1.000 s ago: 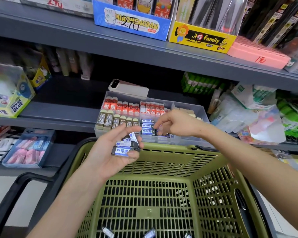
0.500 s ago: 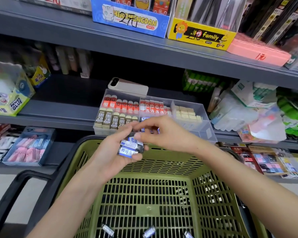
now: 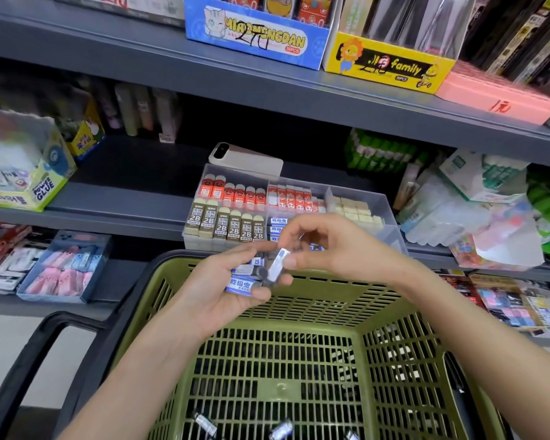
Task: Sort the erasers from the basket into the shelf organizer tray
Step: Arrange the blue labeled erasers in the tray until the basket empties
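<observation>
Your left hand (image 3: pixel 216 290) is palm-up over the far rim of the green basket (image 3: pixel 346 300), grip curled round a small eraser stack (image 3: pixel 242 285), blue-and-white sleeves. Your right hand (image 3: pixel 334 246): grip pinching a single eraser (image 3: pixel 279 260) between thumb and fingertips, tilted, lower end against the stack. The clear organizer tray (image 3: pixel 391 236) stands on the shelf (image 3: pixel 124 198) just behind both hands; blue tray erasers (image 3: pixel 278 221) fill its front middle compartment. Loose erasers (image 3: pixel 205 422) lie on the basket floor.

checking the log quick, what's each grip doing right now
Left grip: holds a small stack of blue-label erasers in the palm.
Right grip: pinches a single eraser, tilted.
</observation>
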`<state>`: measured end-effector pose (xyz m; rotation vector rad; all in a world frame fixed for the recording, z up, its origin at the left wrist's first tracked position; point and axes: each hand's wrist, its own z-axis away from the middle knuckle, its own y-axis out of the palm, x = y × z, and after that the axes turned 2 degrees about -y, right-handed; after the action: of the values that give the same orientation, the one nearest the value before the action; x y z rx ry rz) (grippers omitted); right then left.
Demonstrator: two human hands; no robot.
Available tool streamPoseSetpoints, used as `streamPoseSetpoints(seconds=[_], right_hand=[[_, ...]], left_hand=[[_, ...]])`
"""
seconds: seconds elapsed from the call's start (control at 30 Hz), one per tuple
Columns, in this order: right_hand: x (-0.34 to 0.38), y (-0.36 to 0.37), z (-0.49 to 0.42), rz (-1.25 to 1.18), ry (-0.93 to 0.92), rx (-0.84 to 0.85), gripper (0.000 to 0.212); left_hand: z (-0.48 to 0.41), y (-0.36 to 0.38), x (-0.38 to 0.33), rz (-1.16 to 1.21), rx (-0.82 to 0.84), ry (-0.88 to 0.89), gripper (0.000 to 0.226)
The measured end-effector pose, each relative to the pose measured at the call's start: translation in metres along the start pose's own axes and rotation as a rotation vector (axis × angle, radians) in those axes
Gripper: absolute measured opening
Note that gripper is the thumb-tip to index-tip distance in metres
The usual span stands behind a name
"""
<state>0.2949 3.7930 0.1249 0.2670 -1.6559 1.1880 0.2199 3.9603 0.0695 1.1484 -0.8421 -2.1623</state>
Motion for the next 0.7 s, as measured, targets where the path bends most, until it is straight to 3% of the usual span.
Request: streamPoseSetpoints(seconds=[0.13, 0.2, 0.3, 0.43, 0.7], right_hand=[[-0.013, -0.028, -0.004, -0.081, 0.177, -0.277, 0.008], [-0.026, -0.034, -0.006, 0.048, 0.282, -0.35, 0.008], [-0.041, -0.029, -0.008, 0.324, 0.367, -0.35, 0.009], [-0.048, -0.022, -0.009, 0.519, 0.335, -0.362, 0.017], [-0.066, -0.013, -0.011, 0.779, 0.292, -0.347, 0.017]], left_hand=[[0.0, -0.005, -0.003, 0.002, -0.014, -0.009, 0.033], [0.002, -0.006, -0.002, -0.008, -0.004, -0.013, 0.031], [0.002, -0.006, 0.0, -0.007, 0.014, -0.008, 0.031], [0.001, -0.007, 0.001, 0.005, 0.02, 0.0, 0.031], [0.0, -0.005, 0.005, 0.049, 0.056, 0.048, 0.03]])
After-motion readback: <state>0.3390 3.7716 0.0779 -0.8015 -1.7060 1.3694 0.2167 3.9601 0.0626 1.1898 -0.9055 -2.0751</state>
